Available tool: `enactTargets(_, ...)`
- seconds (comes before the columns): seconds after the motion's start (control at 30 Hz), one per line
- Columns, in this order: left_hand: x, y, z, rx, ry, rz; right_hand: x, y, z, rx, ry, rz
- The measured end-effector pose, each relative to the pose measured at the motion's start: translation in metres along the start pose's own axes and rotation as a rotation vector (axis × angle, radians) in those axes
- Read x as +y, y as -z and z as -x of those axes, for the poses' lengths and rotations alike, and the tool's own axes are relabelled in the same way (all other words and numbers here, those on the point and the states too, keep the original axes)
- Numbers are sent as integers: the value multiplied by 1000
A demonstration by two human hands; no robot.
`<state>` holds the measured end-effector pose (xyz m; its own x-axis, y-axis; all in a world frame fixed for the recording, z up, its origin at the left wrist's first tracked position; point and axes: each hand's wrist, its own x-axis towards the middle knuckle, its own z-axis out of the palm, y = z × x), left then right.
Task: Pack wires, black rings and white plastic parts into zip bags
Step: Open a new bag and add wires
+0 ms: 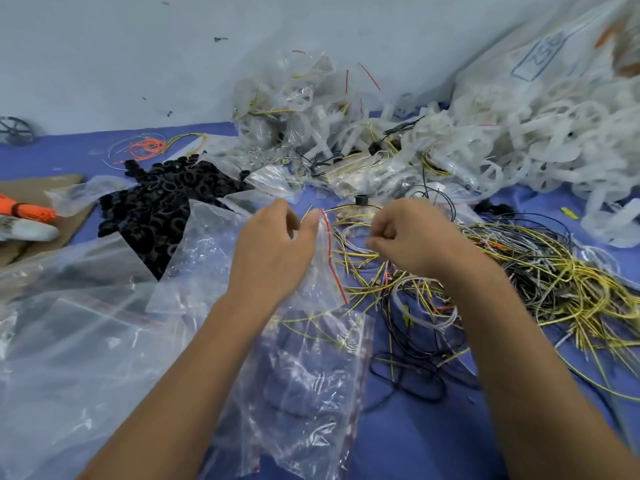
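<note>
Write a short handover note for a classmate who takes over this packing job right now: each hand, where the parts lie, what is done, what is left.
Left hand pinches the mouth of a red-striped zip bag.
Right hand, fingers curled, gathers wires at the bag's mouth.
Wire tangle lies right, black rings left, white plastic parts far right.
Filled bags are piled at the back.
Left: load this bag, seal it, carry on.

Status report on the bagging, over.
Left hand holds zip bag by its red-striped mouth. Right hand pinches wires beside it. Loose wire tangle crowds the right side.
</note>
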<state>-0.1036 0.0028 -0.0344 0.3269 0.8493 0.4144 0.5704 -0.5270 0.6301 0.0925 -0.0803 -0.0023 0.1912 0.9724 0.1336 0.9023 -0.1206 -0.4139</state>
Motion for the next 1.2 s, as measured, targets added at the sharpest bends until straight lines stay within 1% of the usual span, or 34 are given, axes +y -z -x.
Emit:
enactTargets(0.1,19,-13,-3,-89,122,-78,16,21,12,-251,-73,150)
enactTargets(0.13,23,-19,-2,-124,142,-120,19,23,16,-311,-84,165)
enactTargets(0.2,28,-31,1,-174,145,-167,20,24,20,-373,-90,185)
enactTargets(0.27,29,-40,5,-183,148,-153,21,19,21,-373,-64,215)
enactTargets(0.33,29,-46,10,-156,161,-112,22,15,20,-326,-22,220)
enactTargets(0.47,21,-52,18,-70,178,-73,28,12,19,-268,12,133)
enactTargets(0.63,1,-52,21,31,166,63,35,30,19,-221,52,-96)
enactTargets(0.77,-6,-53,22,66,159,135,31,49,17,-265,134,-257)
enactTargets(0.87,-11,-54,21,69,190,214,25,52,12,-280,218,-535)
enactTargets(0.97,-11,-55,21,68,237,291,17,39,4,-206,238,-790)
enactTargets(1.03,-10,-54,21,97,253,335,7,22,-3,-79,181,-947)
enactTargets(1.13,-10,-52,20,143,280,426,-10,-9,-15,223,-39,-1204)
enactTargets(1.2,-11,-51,17,160,312,460,-22,-27,-22,338,-200,-1481)
